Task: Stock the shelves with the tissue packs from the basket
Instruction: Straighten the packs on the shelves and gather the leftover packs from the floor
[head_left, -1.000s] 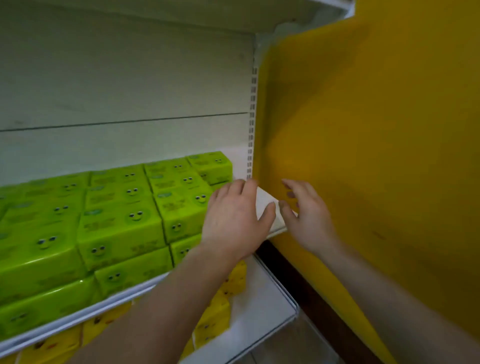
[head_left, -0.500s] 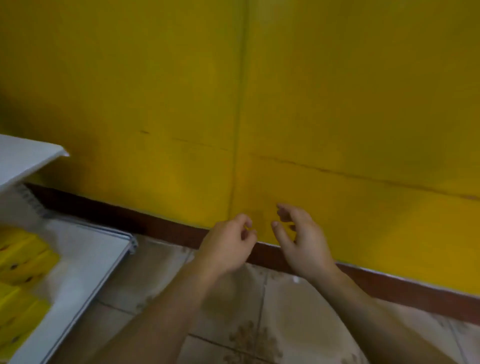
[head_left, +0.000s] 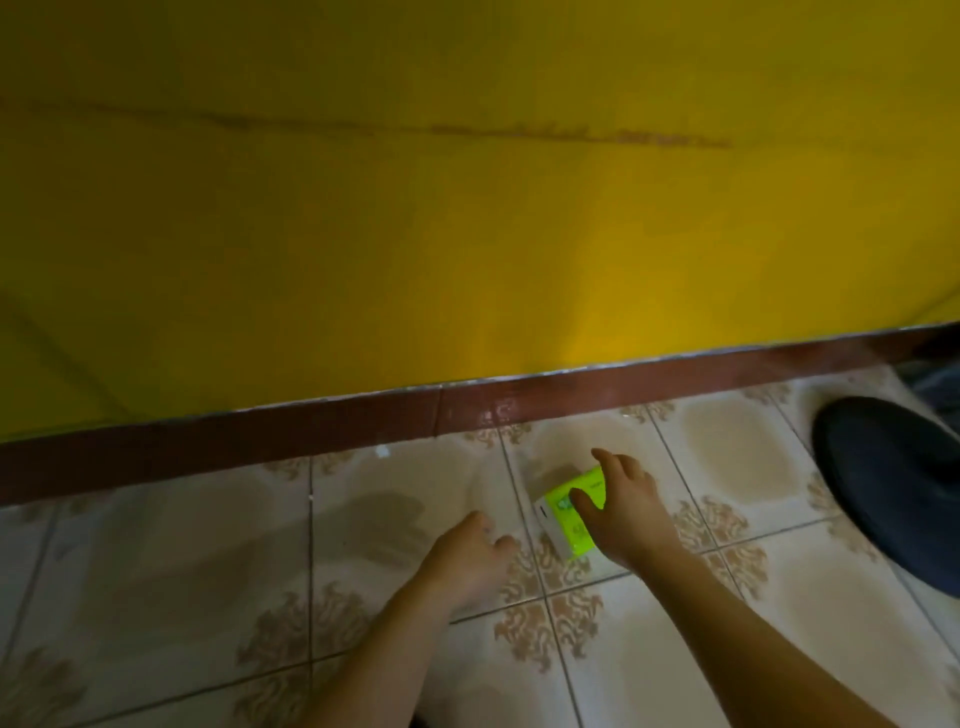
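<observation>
- Lime-green plastic-wrapped tissue pack (head_left: 571, 519) lies on the patterned tiled floor (head_left: 727, 457), lower centre-right.
- My right hand (head_left: 623, 506) curls over it, grip unsettled; my left hand (head_left: 470, 558) hangs open, empty.
- I should pinch both long sides firmly before lifting.

The tissue pack (head_left: 571, 519) is lime green with a white end and small dark print. The floor tiles (head_left: 208, 545) are pale cream — brown scrollwork at their corners. The wall (head_left: 467, 234) is deep yellow, its skirting (head_left: 363, 415) reddish brown — a dark navy round object (head_left: 893, 488) lies at right.

Right hand (head_left: 626, 512) on green tissue pack (head_left: 571, 519) on tiled floor (head_left: 208, 571), left hand (head_left: 467, 558) beside
</observation>
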